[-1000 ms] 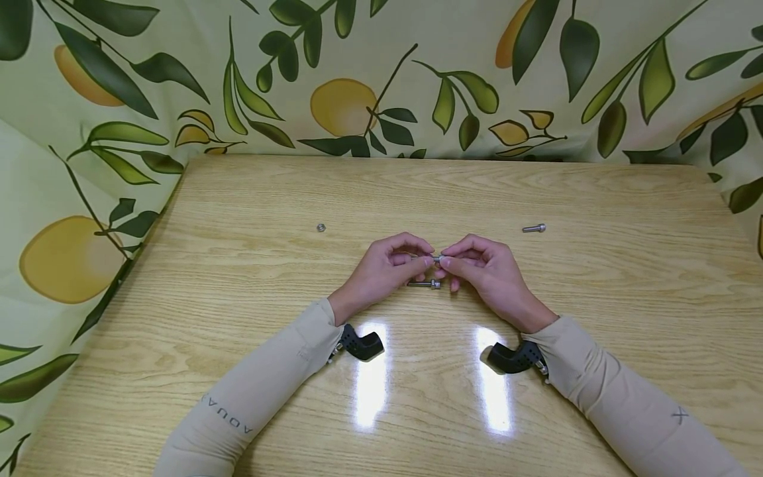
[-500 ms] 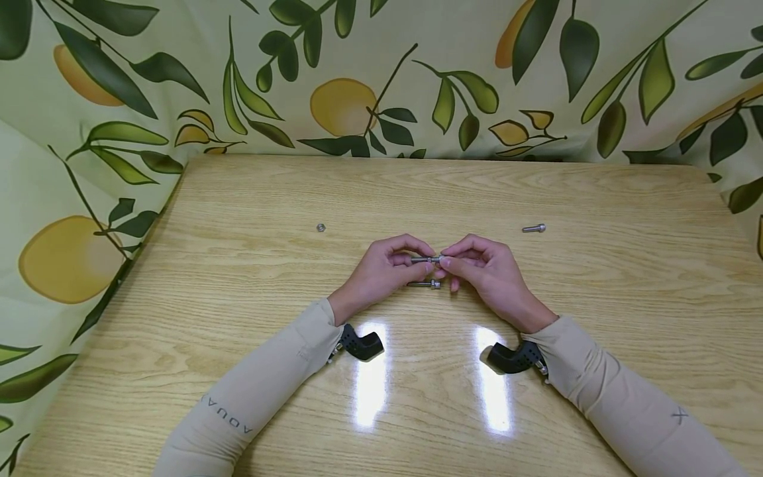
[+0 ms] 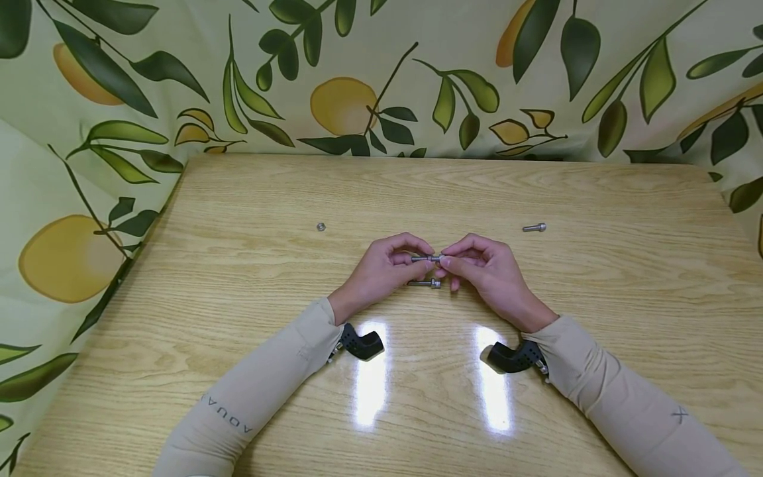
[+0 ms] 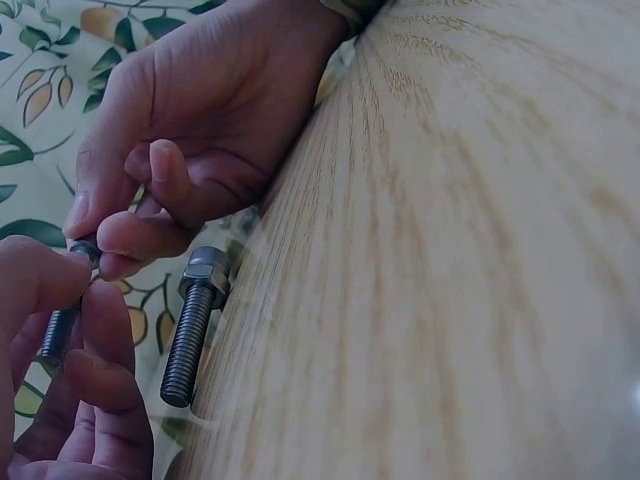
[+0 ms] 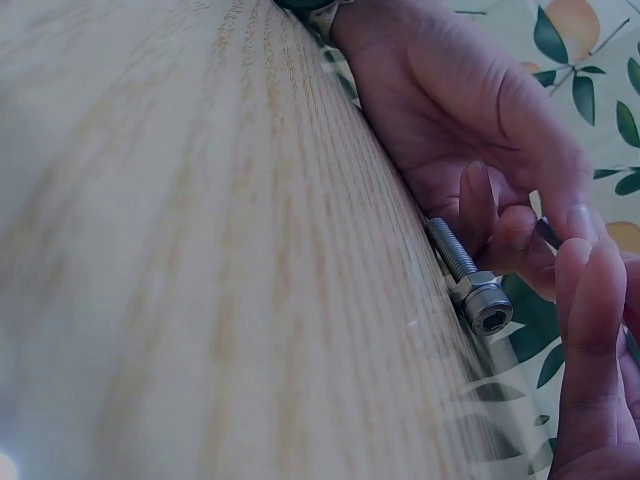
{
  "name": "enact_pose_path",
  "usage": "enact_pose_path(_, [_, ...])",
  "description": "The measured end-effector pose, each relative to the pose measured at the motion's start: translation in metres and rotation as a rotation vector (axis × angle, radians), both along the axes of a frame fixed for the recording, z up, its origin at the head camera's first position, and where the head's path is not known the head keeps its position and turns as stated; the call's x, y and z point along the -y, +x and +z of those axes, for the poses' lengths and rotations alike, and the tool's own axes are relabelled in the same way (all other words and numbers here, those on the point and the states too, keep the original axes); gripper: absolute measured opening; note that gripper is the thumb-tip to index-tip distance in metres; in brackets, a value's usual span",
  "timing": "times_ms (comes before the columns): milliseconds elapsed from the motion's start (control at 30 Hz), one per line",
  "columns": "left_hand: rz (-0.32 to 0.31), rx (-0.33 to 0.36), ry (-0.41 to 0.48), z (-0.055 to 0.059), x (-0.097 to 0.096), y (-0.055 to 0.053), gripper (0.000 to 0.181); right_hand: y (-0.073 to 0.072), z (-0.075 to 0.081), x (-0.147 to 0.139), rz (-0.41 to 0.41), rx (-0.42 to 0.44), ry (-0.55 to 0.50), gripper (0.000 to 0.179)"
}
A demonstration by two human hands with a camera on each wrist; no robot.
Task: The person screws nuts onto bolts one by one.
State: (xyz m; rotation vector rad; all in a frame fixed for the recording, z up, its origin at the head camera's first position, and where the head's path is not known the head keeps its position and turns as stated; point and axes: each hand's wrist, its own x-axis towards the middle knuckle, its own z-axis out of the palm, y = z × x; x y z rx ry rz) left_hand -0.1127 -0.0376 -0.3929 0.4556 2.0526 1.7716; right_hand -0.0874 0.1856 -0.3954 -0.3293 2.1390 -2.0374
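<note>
Both hands meet over the table around a metal bolt, which lies roughly level. My right hand pinches its head end between thumb and forefinger. My left hand has its thumb and forefinger curled about a small nut on the shank, mostly covered by the fingers in the wrist views. The threaded end pokes out past the left fingers in the left wrist view. Just below the hands, a second bolt lies on the table, with a nut up against its socket head.
A loose nut lies at the back left of the wooden table. Another socket-head bolt lies at the back right. Patterned cloth hangs behind the table and at its left side.
The left thumb and forefinger have parted slightly since a second ago, showing more of the bolt's shank between them. The right hand and the things on the table stay in place.
</note>
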Motion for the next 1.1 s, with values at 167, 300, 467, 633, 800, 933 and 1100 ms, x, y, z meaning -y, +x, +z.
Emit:
enact_pose_path(167, [0.0,-0.003,0.005,0.0005,0.0001,0.0001,0.018,-0.0001,0.0,0.0,-0.004,-0.003,0.004,0.014])
enact_pose_path(300, [0.009,0.01,0.017,0.0009,-0.0004,0.0002,0.018,0.0002,-0.0003,-0.0001,0.005,-0.006,-0.002,0.014])
enact_pose_path(467, [0.012,0.007,0.014,0.0009,-0.0009,0.0,0.016,0.0,-0.0005,0.0,0.02,-0.014,-0.015,0.013])
enact_pose_path(633, [0.0,0.003,0.006,0.0,-0.0002,-0.0007,0.017,-0.0002,-0.0008,0.0002,0.009,-0.016,-0.012,0.012])
enact_pose_path(800, [-0.003,-0.01,-0.01,-0.0002,0.0007,-0.0006,0.017,0.0001,-0.0006,0.0001,0.002,-0.014,-0.004,0.012])
enact_pose_path(933, [-0.003,-0.005,0.005,0.0001,0.0005,-0.0001,0.018,0.0004,-0.0005,0.0001,0.005,-0.005,-0.011,0.013])
enact_pose_path(1100, [-0.001,-0.002,0.007,0.0004,-0.0002,-0.0001,0.017,0.0001,-0.0003,-0.0001,0.008,-0.007,-0.001,0.013])
